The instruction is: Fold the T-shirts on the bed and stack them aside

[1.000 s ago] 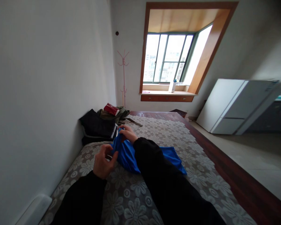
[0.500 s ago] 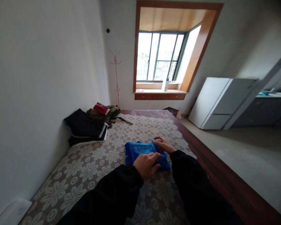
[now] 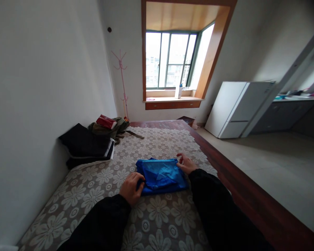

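A folded blue garment (image 3: 161,175) lies flat on the flower-patterned bed cover (image 3: 157,216). My left hand (image 3: 131,187) grips the garment's near left corner with curled fingers. My right hand (image 3: 185,163) pinches the garment's far right edge, its fingers partly spread. Both arms wear black sleeves.
A stack of dark folded clothes (image 3: 86,146) and a green bag with a red item (image 3: 108,124) lie by the left wall. The bed's wooden edge (image 3: 225,164) runs along the right. A white fridge (image 3: 235,108) and a pink coat stand (image 3: 122,80) stand beyond.
The blue garment was drawn from the left toward the middle and laid flat as a neat rectangle. My left hand moved off its top to the left corner; the view panned right.
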Demonstrator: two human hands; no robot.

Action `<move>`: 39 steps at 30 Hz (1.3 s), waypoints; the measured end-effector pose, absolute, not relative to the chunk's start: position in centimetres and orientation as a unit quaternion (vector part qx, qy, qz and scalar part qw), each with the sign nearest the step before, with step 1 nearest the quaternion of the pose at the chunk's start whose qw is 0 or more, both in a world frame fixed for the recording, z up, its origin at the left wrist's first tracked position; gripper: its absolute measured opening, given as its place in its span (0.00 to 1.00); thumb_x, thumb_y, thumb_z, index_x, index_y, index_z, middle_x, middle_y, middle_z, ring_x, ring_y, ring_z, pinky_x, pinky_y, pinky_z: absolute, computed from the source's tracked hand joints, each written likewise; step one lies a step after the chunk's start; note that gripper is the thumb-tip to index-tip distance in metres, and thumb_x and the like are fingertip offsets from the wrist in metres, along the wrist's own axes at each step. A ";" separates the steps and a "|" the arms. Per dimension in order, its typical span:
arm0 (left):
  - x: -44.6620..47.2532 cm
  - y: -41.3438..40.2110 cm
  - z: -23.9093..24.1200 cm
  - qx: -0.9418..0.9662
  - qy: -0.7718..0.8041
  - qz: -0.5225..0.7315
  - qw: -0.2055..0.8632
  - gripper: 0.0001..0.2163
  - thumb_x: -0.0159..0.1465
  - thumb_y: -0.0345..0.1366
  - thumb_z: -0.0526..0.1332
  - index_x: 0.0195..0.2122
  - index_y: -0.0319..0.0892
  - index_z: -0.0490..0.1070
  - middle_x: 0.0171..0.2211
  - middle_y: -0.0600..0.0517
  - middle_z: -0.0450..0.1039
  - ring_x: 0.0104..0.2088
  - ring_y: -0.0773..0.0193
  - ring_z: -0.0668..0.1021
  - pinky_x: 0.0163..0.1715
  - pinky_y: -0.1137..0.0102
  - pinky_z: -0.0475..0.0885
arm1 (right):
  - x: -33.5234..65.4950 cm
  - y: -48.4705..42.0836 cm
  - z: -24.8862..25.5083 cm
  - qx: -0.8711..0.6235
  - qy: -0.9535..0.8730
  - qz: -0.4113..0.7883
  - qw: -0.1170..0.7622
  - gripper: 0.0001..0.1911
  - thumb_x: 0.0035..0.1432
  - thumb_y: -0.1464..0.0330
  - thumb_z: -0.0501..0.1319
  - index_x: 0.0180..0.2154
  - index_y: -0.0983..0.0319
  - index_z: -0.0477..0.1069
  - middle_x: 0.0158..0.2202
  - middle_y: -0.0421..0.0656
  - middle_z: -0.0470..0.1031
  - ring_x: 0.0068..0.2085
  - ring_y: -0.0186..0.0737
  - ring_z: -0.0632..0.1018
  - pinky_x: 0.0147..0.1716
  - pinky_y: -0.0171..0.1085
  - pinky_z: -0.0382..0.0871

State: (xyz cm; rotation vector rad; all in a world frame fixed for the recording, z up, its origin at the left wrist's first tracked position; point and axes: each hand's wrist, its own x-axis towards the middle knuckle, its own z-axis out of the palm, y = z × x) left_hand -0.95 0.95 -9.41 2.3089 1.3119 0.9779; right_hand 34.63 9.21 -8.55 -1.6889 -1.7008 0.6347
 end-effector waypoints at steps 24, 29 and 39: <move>-1.0 1.4 -11.0 0.861 0.395 0.254 0.195 0.20 0.65 0.25 0.56 0.56 0.46 0.73 0.67 0.47 0.72 0.73 0.51 0.65 0.75 0.44 0.57 | 29.9 7.9 -7.9 -0.564 -0.778 0.145 0.238 0.18 0.64 0.56 0.61 0.50 0.59 0.74 0.45 0.45 0.77 0.43 0.44 0.79 0.48 0.43 0.71; -1.0 1.6 -11.4 0.865 0.394 0.250 0.185 0.21 0.66 0.25 0.56 0.57 0.46 0.73 0.67 0.47 0.72 0.73 0.51 0.65 0.75 0.44 0.57 | 30.1 8.0 -8.2 -0.590 -0.774 0.142 0.182 0.10 0.57 0.69 0.64 0.42 0.59 0.75 0.36 0.42 0.76 0.38 0.41 0.78 0.41 0.37 0.69; -1.1 1.7 -11.6 0.876 0.385 0.239 0.164 0.20 0.69 0.27 0.53 0.59 0.44 0.73 0.67 0.45 0.71 0.73 0.52 0.64 0.75 0.44 0.57 | 31.2 8.1 -8.4 -0.573 -0.785 0.189 0.141 0.21 0.61 0.66 0.63 0.55 0.58 0.73 0.26 0.36 0.73 0.30 0.39 0.73 0.34 0.36 0.62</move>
